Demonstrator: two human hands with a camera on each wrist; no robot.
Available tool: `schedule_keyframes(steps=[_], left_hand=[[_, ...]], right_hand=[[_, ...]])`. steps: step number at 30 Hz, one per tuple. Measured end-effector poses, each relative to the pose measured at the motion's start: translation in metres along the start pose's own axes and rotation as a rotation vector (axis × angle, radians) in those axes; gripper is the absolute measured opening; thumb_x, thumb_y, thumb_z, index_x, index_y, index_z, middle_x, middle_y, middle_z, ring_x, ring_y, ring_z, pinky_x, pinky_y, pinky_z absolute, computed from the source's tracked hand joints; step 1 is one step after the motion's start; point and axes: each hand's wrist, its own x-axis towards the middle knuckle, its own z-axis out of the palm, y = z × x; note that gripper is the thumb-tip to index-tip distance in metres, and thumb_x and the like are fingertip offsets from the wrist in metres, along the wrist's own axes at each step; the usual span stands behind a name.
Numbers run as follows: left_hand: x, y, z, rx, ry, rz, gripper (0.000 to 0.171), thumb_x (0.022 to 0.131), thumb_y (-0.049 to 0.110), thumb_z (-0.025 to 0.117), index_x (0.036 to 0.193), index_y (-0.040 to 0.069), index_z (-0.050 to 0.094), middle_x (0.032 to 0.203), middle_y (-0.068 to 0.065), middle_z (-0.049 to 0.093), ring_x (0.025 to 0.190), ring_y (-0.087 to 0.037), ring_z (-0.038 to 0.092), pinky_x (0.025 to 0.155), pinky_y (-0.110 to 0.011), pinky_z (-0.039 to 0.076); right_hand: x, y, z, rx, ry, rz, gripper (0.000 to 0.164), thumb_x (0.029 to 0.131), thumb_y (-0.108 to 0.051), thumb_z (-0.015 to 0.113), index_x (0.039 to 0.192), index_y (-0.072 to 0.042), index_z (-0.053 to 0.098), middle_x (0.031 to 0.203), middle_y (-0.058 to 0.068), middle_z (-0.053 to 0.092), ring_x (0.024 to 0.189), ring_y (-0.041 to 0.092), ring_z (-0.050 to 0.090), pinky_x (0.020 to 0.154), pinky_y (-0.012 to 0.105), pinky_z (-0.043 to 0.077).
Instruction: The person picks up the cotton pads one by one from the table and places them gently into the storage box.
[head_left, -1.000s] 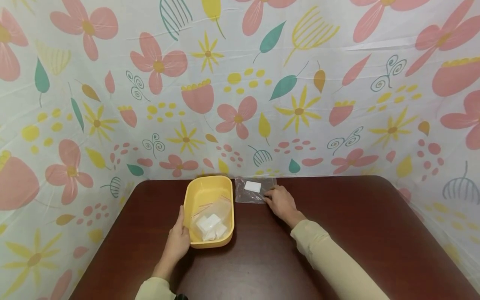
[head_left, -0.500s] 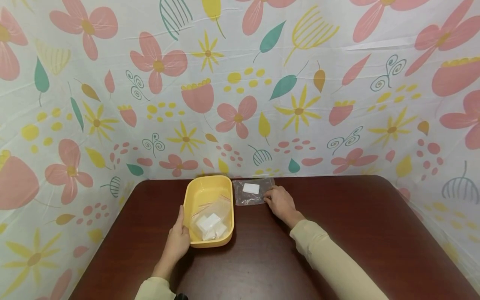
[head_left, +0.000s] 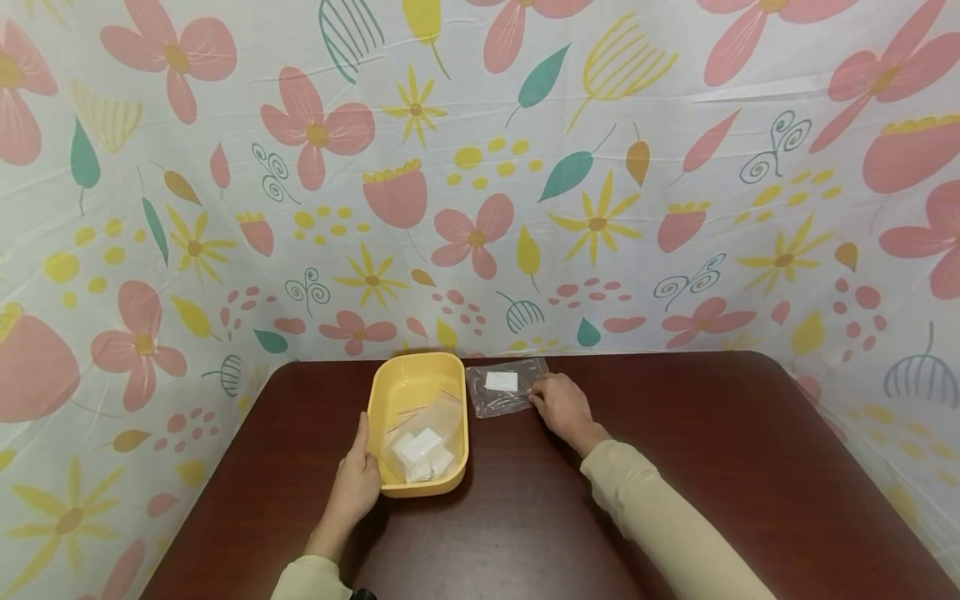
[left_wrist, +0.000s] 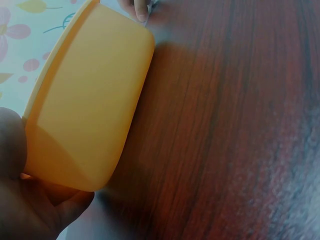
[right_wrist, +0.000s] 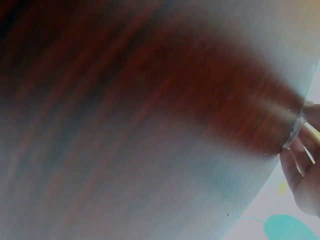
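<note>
A yellow plastic tray (head_left: 390, 375) stands left of the middle, near the table's far edge. My left hand (head_left: 356, 479) grips its left side, with the thumb along the rim and fingers curled under the wall in the left wrist view. Inside the tray lie several clear zip bags (head_left: 442, 417) with white pieces in them. Just right of the tray, a flat clear plastic bag (head_left: 517, 402) holds a white rectangular piece (head_left: 502, 382). My right hand (head_left: 564, 408) pinches this bag's right edge; in the right wrist view only the fingertips and a sliver of plastic show.
The dark red-brown wooden table (head_left: 712, 433) has rounded far corners. A white cloth with a flower print (head_left: 480, 167) hangs right behind its far edge and along both sides.
The clear bag has shifted slightly toward me and turned a little, its far edge now lying at a slant. My right hand barely moves; the left hand and tray stay in place.
</note>
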Motion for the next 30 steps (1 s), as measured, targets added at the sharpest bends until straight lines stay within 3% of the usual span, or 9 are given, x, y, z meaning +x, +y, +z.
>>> schedule_keyframes(steps=[30], left_hand=[[-0.001, 0.000, 0.000, -0.020, 0.001, 0.008, 0.069, 0.098, -0.006, 0.034, 0.162, 0.008, 0.012, 0.158, -0.025, 0.028, 0.140, -0.041, 0.034, 0.111, -0.058, 0.031]], right_hand=[[-0.011, 0.000, -0.009, 0.071, 0.034, -0.013, 0.012, 0.096, -0.017, 0.070, 0.100, -0.013, 0.080, 0.104, 0.004, 0.072, 0.102, 0.027, 0.065, 0.090, 0.044, 0.052]])
